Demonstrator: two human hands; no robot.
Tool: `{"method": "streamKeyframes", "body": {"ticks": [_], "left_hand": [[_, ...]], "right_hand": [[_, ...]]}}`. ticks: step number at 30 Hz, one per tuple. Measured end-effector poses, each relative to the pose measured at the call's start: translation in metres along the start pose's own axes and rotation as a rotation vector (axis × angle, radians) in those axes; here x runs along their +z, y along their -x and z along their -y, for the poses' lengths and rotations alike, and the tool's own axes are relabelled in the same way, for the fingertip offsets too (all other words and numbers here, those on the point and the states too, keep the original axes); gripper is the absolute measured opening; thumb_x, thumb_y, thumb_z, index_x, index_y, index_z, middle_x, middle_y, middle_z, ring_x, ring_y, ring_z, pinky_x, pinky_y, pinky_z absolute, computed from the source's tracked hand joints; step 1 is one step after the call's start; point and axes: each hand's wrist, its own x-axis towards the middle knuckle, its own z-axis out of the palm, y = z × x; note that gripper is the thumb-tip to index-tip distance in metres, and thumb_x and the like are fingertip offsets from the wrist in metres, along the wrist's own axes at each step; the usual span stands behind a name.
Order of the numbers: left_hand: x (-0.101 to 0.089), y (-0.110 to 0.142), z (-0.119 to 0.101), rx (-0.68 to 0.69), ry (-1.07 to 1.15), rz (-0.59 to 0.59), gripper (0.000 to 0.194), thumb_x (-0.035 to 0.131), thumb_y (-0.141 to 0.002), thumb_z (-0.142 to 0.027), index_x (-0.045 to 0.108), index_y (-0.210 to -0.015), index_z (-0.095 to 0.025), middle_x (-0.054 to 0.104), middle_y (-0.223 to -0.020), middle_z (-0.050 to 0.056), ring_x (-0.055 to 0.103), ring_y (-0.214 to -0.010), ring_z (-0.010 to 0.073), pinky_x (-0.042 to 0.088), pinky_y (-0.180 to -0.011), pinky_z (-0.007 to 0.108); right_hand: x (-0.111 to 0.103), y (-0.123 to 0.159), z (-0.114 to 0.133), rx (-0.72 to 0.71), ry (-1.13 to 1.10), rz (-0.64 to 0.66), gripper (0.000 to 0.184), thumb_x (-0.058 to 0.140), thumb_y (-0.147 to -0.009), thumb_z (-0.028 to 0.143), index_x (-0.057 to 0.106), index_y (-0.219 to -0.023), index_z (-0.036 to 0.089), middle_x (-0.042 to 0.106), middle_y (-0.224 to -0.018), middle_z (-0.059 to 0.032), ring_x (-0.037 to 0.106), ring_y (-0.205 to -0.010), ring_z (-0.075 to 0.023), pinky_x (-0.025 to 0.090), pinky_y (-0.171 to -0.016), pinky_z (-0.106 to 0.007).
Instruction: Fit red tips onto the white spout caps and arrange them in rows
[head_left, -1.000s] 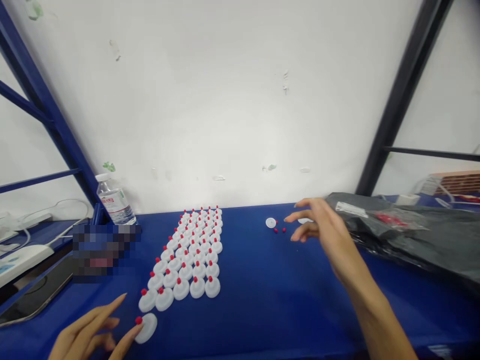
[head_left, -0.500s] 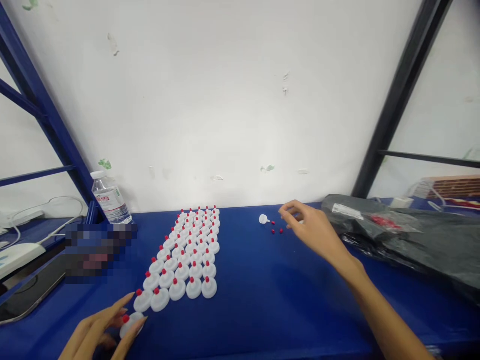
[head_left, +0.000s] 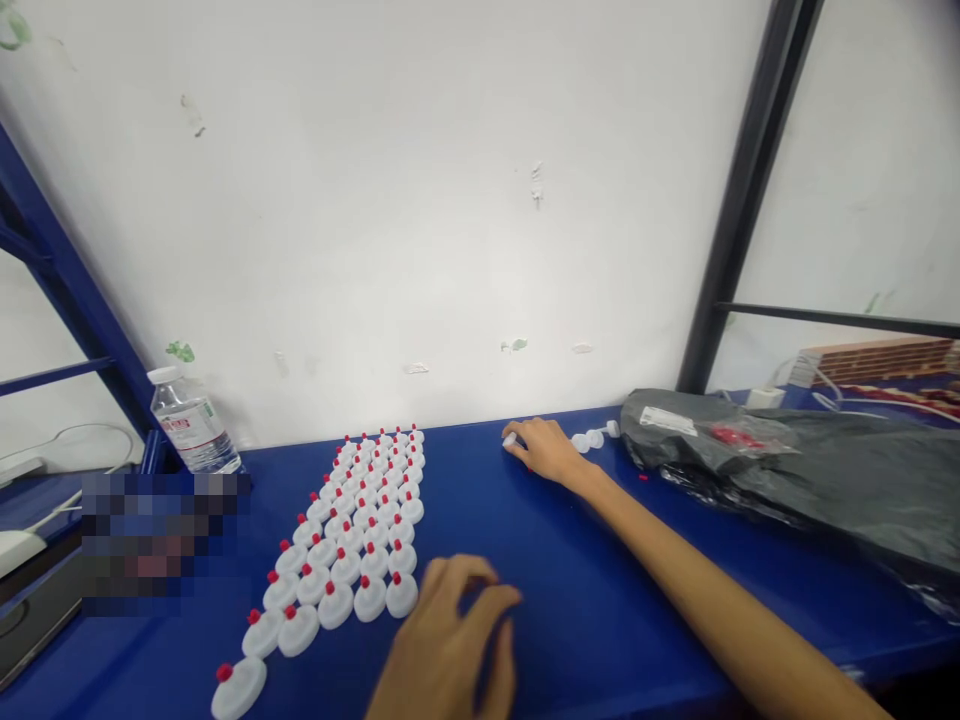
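Observation:
My right hand (head_left: 546, 448) reaches to the far side of the blue table and pinches a white nozzle cap (head_left: 510, 440) between thumb and fingertips. My left hand (head_left: 454, 635) hovers over the near part of the table, fingers curled but apart, with nothing visible in it. To its left stand several rows of white round nozzle caps with red tips (head_left: 335, 603), packed side by side. One red-tipped cap (head_left: 238, 688) sits at the near left end of the rows. Several white caps without red tips (head_left: 595, 439) lie behind my right wrist.
A black plastic bag (head_left: 712, 450) with a clear packet of red pieces (head_left: 739, 437) lies at the right. A loose red piece (head_left: 643, 477) is near it. A water bottle (head_left: 193, 422) stands at the back left. The white wall (head_left: 450, 250) bounds the table's far edge.
My left hand has let go of the red-tipped cap at the near left and moved right. My right hand has moved left and now grips a white cap. The view has shifted slightly.

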Motion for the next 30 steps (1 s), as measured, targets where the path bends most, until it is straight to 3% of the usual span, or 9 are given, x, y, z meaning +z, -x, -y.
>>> {"method": "streamKeyframes", "body": {"ticks": [3,7,10,14,19,22,25,27,30], "left_hand": [[0.036,-0.055,-0.014,-0.109,-0.023,0.254,0.032,0.048,-0.089,-0.009,0.069,-0.11,-0.021,0.065,-0.11,0.011,0.064,-0.099,0.0229,0.059,-0.083,0.033],[0.078,-0.111,-0.003,-0.283,-0.324,0.458,0.036,0.051,-0.088,-0.007,0.062,-0.123,-0.006,0.059,-0.12,0.02,0.062,-0.106,0.0285,0.058,-0.085,0.037],[0.101,-0.135,0.012,-0.32,-0.391,0.465,0.036,0.048,-0.09,-0.003,0.06,-0.125,-0.001,0.059,-0.119,0.024,0.062,-0.109,0.03,0.058,-0.082,0.036],[0.117,-0.144,0.024,-0.269,-0.41,0.47,0.035,0.039,-0.095,0.001,0.067,-0.114,-0.008,0.061,-0.116,0.02,0.061,-0.112,0.0283,0.057,-0.084,0.035],[0.11,-0.138,0.021,-0.212,-0.394,0.507,0.032,0.044,-0.092,0.002,0.069,-0.107,-0.011,0.063,-0.114,0.016,0.063,-0.106,0.0257,0.057,-0.085,0.035],[0.093,-0.127,0.012,-0.19,-0.379,0.518,0.033,0.045,-0.089,0.003,0.067,-0.11,-0.011,0.064,-0.115,0.014,0.064,-0.104,0.0247,0.057,-0.084,0.034],[0.073,-0.11,0.006,-0.148,-0.351,0.489,0.033,0.05,-0.086,0.002,0.065,-0.112,-0.012,0.062,-0.117,0.012,0.064,-0.099,0.0235,0.057,-0.079,0.033],[0.057,-0.102,0.008,-0.126,-0.276,0.378,0.027,0.05,-0.091,-0.004,0.066,-0.11,-0.015,0.063,-0.113,0.01,0.064,-0.093,0.0212,0.056,-0.076,0.031],[0.033,-0.1,0.023,-0.128,-0.045,0.08,0.023,0.048,-0.1,-0.015,0.069,-0.109,-0.02,0.066,-0.107,0.007,0.066,-0.089,0.0171,0.055,-0.082,0.029]], "right_hand": [[-0.003,0.003,0.001,0.017,-0.048,-0.086,0.021,0.055,-0.098,0.033,0.07,-0.109,0.022,0.077,-0.106,-0.007,0.07,-0.102,-0.0237,0.045,-0.09,-0.032],[-0.016,0.006,-0.006,0.093,-0.101,-0.221,0.024,0.05,-0.1,0.036,0.066,-0.109,0.021,0.076,-0.104,-0.0077,0.07,-0.099,-0.0224,0.046,-0.085,-0.03],[-0.024,0.009,-0.017,0.151,-0.123,-0.288,0.023,0.05,-0.099,0.035,0.063,-0.112,0.021,0.076,-0.096,-0.0074,0.07,-0.09,-0.0224,0.045,-0.079,-0.03],[-0.027,0.013,-0.028,0.191,-0.143,-0.318,0.03,0.052,-0.097,0.035,0.058,-0.122,0.019,0.075,-0.094,-0.0076,0.07,-0.088,-0.0245,0.045,-0.078,-0.032],[-0.023,0.013,-0.027,0.175,-0.188,-0.294,0.04,0.053,-0.096,0.036,0.056,-0.132,0.018,0.074,-0.096,-0.0091,0.069,-0.091,-0.0258,0.046,-0.083,-0.034],[-0.019,0.011,-0.024,0.145,-0.232,-0.282,0.046,0.054,-0.095,0.037,0.056,-0.136,0.016,0.073,-0.098,-0.0107,0.067,-0.094,-0.0268,0.046,-0.089,-0.037],[-0.016,0.01,-0.022,0.115,-0.302,-0.269,0.041,0.057,-0.093,0.04,0.066,-0.124,0.016,0.07,-0.097,-0.0109,0.065,-0.095,-0.0275,0.045,-0.094,-0.04],[-0.015,0.009,-0.019,0.101,-0.371,-0.257,0.035,0.059,-0.09,0.041,0.071,-0.114,0.017,0.069,-0.095,-0.0099,0.065,-0.095,-0.0272,0.044,-0.096,-0.041],[-0.016,0.009,-0.008,0.096,-0.518,-0.236,0.034,0.063,-0.088,0.043,0.07,-0.112,0.02,0.07,-0.095,-0.0076,0.066,-0.095,-0.0251,0.046,-0.095,-0.04]]}}
